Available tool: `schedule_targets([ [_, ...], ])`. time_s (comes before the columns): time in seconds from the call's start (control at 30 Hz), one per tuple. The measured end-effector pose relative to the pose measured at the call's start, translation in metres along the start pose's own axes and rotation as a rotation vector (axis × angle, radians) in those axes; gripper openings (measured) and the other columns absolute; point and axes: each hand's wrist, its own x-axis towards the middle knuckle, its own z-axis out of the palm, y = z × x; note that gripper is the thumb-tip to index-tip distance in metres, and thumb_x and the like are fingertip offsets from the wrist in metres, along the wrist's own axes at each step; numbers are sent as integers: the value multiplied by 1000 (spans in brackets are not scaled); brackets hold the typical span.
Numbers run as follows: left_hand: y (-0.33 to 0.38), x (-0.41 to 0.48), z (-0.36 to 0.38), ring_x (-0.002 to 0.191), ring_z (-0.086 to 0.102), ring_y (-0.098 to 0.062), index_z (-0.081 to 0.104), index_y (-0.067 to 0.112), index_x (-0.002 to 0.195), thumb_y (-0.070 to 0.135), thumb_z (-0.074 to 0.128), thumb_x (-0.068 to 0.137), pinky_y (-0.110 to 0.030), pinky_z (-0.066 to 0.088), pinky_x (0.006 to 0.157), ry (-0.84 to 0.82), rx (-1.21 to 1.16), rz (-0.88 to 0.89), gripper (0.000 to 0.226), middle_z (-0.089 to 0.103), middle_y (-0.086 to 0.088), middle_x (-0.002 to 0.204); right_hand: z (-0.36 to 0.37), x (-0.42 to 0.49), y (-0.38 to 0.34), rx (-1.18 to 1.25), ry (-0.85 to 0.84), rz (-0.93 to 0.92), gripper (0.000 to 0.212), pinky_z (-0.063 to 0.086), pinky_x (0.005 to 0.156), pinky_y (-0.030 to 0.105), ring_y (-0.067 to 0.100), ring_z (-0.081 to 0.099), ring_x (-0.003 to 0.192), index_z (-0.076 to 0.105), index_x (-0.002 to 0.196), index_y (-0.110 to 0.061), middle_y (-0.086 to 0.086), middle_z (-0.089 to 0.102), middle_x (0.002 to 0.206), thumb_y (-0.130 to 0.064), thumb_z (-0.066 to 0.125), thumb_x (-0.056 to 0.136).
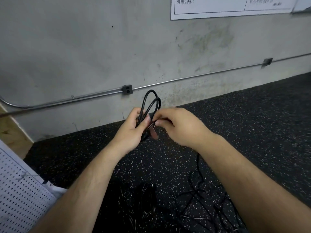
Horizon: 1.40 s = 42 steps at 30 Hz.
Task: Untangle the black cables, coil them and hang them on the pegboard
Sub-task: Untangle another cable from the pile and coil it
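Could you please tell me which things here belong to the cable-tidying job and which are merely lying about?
Job: coiled black cable, gripped by left hand and pinched by right hand; loose black cables on the floor; white pegboard.
Not part of it: wall socket; metal conduit; paper notice on the wall.

A thin black cable [151, 102] is gathered into a few upright loops, gripped in the left hand [133, 130] and pinched by the right hand [178, 126]. More black cables [202, 190] are spread in a loose tangle on the speckled floor [252, 123] below. A white pegboard [18, 195] is seen at lower left.
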Motion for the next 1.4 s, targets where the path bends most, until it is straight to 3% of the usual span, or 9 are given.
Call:
schedule_targets([
  [0.17, 8, -8, 4, 49, 54, -24, 54, 21, 110, 59, 44, 94, -54, 52, 96, -64, -287, -71, 43, 55, -4, 56, -11, 3, 0, -25, 233, 131, 40, 56, 75, 41, 17, 65, 87, 61, 106, -20, -4, 70, 95, -56, 64, 92],
  [0.33, 13, -10, -2, 42, 32, -10, 56, 9, 92, 53, 53, 96, -34, 56, 86, -215, -565, -77, 44, 35, 6, 53, -25, 3, 5, -19, 306, 256, 60, 52, 62, 35, 15, 61, 71, 55, 96, -19, -4, 63, 79, -74, 67, 75],
  [0.43, 21, -9, -15, 39, 31, -5, 57, 13, 85, 35, 51, 100, -34, 58, 78, -192, -754, -59, 27, 32, 11, 52, -17, -8, 26, 142, 157, 247, 46, 50, 59, 29, 10, 58, 66, 56, 92, -23, -6, 63, 77, -68, 62, 83],
  [0.6, 25, -4, -43, 37, 31, -4, 57, 18, 83, 35, 44, 105, -25, 56, 71, -67, -997, -48, 31, 32, 10, 49, 16, -42, 87, 349, -69, 350, 52, 48, 65, 40, 12, 53, 62, 54, 79, -18, -3, 58, 68, -69, 44, 87],
  [0.77, 30, -2, -66, 36, 32, -6, 53, 20, 83, 37, 38, 109, -19, 54, 71, 71, -1108, 13, 34, 32, 10, 48, 54, -73, 146, 274, -326, 523, 55, 40, 85, 29, -4, 44, 76, 44, 88, -44, -21, 46, 82, -97, 38, 72],
  [0.93, 20, 1, -59, 41, 31, -5, 55, 17, 89, 33, 45, 103, -27, 58, 73, 68, -933, -27, 24, 33, 11, 54, 41, -50, 117, 308, -124, 462, 26, 38, 60, 27, 10, 42, 65, 48, 91, -22, -3, 45, 74, -40, 38, 107],
  [1.07, 17, -1, -42, 46, 36, -8, 57, 9, 100, 21, 47, 94, -33, 58, 68, -19, -818, -83, 16, 40, 6, 62, 33, -22, 88, 562, 140, 391, 25, 33, 56, 35, 12, 36, 58, 59, 98, -29, -11, 44, 63, -34, 38, 109],
  [1.2, 13, -3, -29, 47, 37, -13, 58, 4, 109, 3, 31, 94, -34, 53, 61, -72, -740, -138, 30, 42, 0, 64, 23, -8, 65, 616, 245, 284, 25, 32, 51, 20, 5, 38, 54, 63, 121, -28, -18, 46, 61, -28, 41, 109],
  [1.4, 14, -3, -21, 48, 38, -16, 58, 6, 101, 32, 46, 103, -34, 45, 54, -42, -668, -164, 29, 39, -2, 61, 21, -10, 45, 464, 149, 237, 25, 39, 57, 10, -7, 52, 58, 63, 125, -22, -28, 58, 65, -25, 47, 108],
])
